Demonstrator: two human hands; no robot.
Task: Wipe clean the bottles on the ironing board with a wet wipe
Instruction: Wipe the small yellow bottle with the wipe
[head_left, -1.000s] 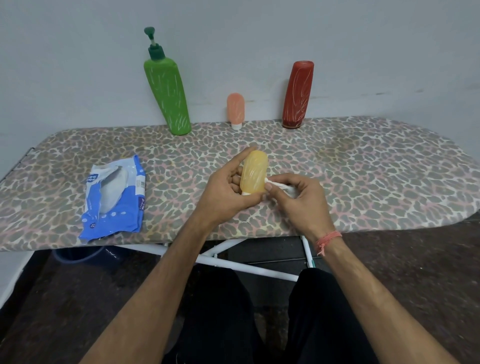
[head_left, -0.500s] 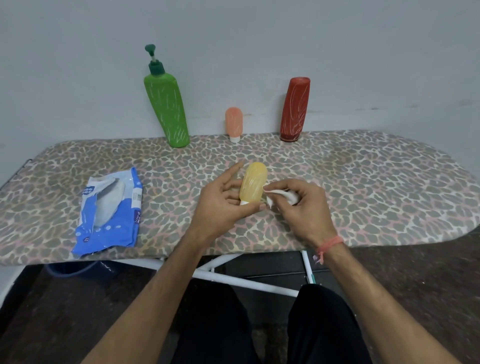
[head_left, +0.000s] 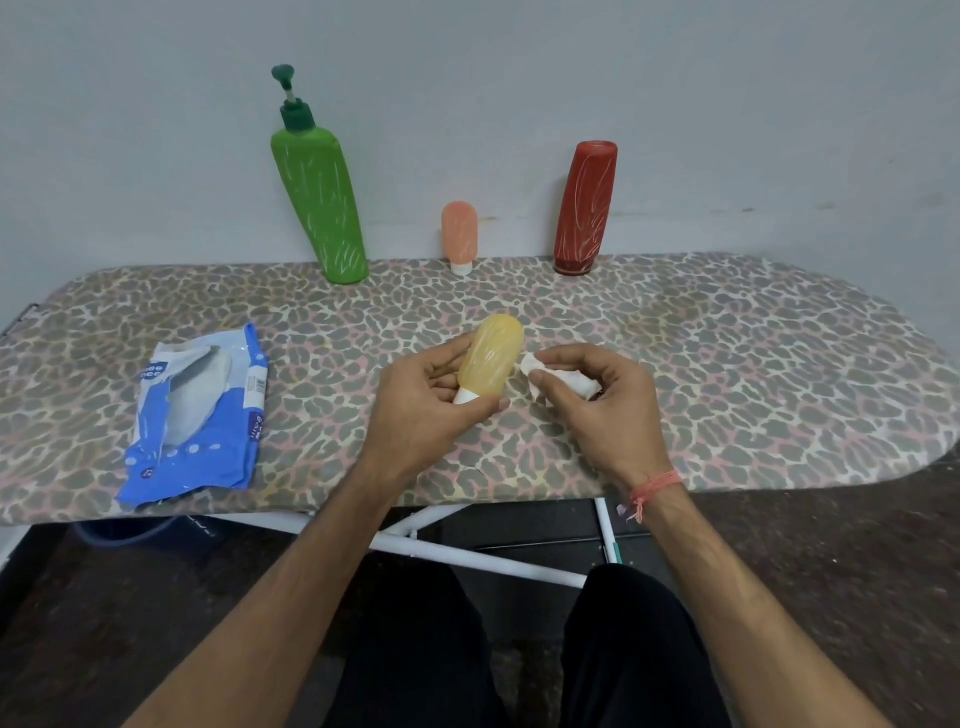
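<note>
Above the leopard-print ironing board (head_left: 727, 364), the left hand (head_left: 415, 410) grips a translucent yellow squeeze bottle (head_left: 491, 358), white cap down and streaked with pale scratches, while the right hand (head_left: 605, 405) pinches a crumpled white wet wipe (head_left: 558, 375) just beside it.

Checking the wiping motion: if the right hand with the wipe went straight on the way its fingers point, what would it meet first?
Most likely the yellow bottle held by the left hand; the right hand points its wet wipe leftward at it, a small gap apart.

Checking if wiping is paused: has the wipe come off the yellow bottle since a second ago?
Yes. The wipe in the right hand has pulled slightly right, off the yellow bottle held by the left hand.
</note>
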